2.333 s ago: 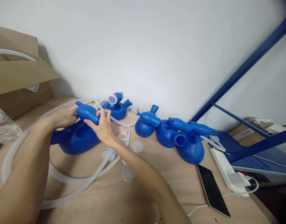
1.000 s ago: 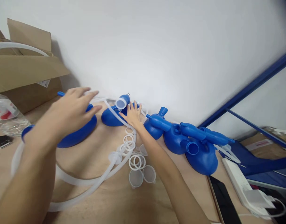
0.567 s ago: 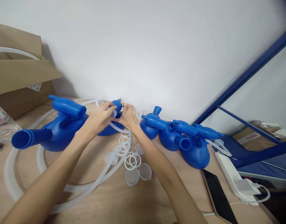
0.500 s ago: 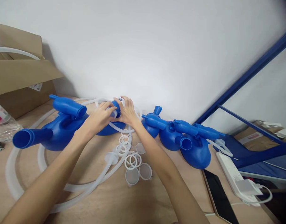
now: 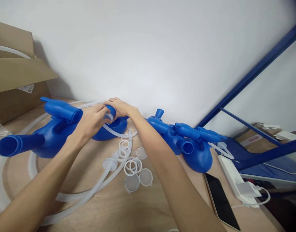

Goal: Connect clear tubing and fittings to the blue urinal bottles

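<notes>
At the back of the table both hands meet at the blue neck [image 5: 111,110] of a blue plastic bottle [image 5: 119,129]. My left hand [image 5: 93,118] pinches a translucent plastic tube end [image 5: 109,117] against that neck. Curled over the neck from behind and the right is my right hand [image 5: 119,107], its fingertips partly hidden. A translucent hose [image 5: 117,132] loops from the held end across the bottle. Below the hands lie several white rings [image 5: 130,167] and round translucent caps [image 5: 146,177], beside a hose with a flanged end [image 5: 110,164].
Another blue bottle [image 5: 50,138], with a blue tapered piece on it, stands at left. Several more blue bottles [image 5: 197,158] line the right side. A phone [image 5: 220,199] and a power strip [image 5: 235,180] lie at right. A cardboard box [image 5: 19,75] sits at back left; a blue metal frame [image 5: 254,71] rises at right.
My right hand has turned over the top of the blue neck, with its fingers reaching further left. My left hand keeps its grip beside it. The whole view has shifted slightly.
</notes>
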`<state>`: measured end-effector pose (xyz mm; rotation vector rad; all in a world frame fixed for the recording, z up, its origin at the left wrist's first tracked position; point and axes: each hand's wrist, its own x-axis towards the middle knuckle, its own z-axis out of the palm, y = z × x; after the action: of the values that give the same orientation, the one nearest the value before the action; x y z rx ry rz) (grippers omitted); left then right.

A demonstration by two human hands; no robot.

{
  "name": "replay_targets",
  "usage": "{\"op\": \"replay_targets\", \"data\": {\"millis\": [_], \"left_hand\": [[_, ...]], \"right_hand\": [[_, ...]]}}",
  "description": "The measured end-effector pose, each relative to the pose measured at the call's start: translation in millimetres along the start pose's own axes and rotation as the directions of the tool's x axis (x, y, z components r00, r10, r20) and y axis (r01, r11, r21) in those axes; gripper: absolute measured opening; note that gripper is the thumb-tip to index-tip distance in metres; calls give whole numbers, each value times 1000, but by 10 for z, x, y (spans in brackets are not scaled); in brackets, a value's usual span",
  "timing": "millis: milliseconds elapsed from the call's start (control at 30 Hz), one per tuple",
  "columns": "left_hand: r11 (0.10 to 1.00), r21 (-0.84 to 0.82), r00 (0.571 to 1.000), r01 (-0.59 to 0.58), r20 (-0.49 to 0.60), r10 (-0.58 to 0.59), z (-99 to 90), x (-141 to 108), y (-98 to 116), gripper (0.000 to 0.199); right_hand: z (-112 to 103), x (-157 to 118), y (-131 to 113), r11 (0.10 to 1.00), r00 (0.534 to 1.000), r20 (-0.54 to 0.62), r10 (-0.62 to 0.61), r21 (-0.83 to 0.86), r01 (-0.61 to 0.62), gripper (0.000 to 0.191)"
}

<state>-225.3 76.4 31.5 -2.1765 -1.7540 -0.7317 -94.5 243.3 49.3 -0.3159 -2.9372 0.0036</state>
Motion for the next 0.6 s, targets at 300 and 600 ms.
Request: {"op": "replay_targets", "data": {"millis": [300, 600], "left_hand": [[994, 29, 992, 104, 65, -105, -151, -9, 91, 12], [967, 206, 969, 147, 165, -182, -329, -29, 161, 28]], "right_hand": [[-26, 138, -15, 1000, 997, 72, 6, 2, -6, 91], [-102, 184, 37, 991, 988, 128, 85, 87, -97, 77]]}}
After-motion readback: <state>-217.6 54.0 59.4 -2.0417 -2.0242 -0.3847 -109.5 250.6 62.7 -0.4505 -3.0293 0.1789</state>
